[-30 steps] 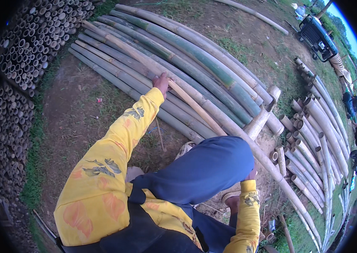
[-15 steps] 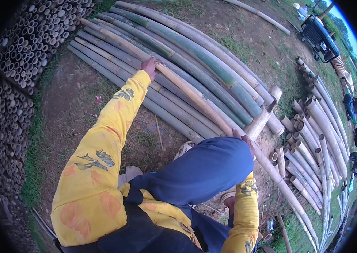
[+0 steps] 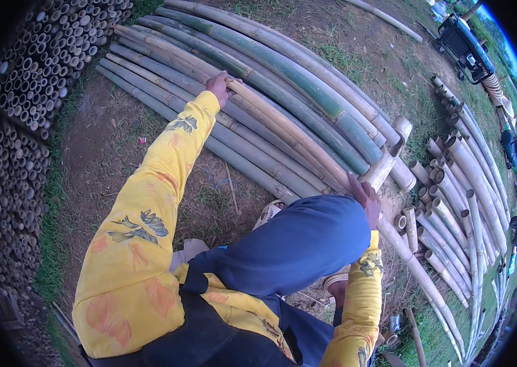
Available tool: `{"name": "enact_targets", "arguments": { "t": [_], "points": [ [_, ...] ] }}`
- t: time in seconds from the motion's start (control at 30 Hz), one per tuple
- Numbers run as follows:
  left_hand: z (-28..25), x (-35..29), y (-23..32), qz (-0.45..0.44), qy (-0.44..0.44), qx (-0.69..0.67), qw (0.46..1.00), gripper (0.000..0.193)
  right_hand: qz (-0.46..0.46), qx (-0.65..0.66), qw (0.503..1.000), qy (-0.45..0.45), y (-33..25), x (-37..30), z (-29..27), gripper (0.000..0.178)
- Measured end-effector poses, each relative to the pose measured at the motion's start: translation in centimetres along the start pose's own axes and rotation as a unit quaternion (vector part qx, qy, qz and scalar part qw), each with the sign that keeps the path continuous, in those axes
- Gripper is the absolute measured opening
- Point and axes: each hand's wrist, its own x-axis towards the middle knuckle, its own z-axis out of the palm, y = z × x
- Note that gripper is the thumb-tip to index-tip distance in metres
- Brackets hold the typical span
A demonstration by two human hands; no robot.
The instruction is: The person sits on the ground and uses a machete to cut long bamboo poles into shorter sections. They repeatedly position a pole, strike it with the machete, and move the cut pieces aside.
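Plainly, the left hand (image 3: 220, 88) is closed around a pale bamboo strip (image 3: 278, 123), which slants over the laid-out poles (image 3: 332, 109) toward the right hand (image 3: 366, 199) (by the bent knee (image 3: 332, 226)); whether that one grips it, I can't quite tell. Shorter cut poles (image 3: 480, 188) lie beyond, to the right.

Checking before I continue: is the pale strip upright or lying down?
Lying down: the pale strip runs lengthwise along the poles, with the left grip closed on it.
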Motion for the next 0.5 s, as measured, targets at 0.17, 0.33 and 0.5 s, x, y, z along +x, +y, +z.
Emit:
{"name": "enact_targets", "arguments": {
  "t": [0.17,0.33,0.5],
  "points": [
    [-2.9,2.8,-1.3,0.016,0.043,-0.017,0.999,0.03,-0.001,0.036,0.999,0.005,2.4,-0.1,2.7,0.059],
    [1.6,0.6,-2.2,0.022,0.229,0.151,0.961,0.057,0.064,0.045,0.997,0.004,4.5,-0.2,5.3,0.053],
    [6.5,-4.7,-3.9,0.477,-0.019,0.641,0.601,0.061,0.113,0.001,0.994,-0.014,5.4,0.8,6.4,0.047]
  ]
}}
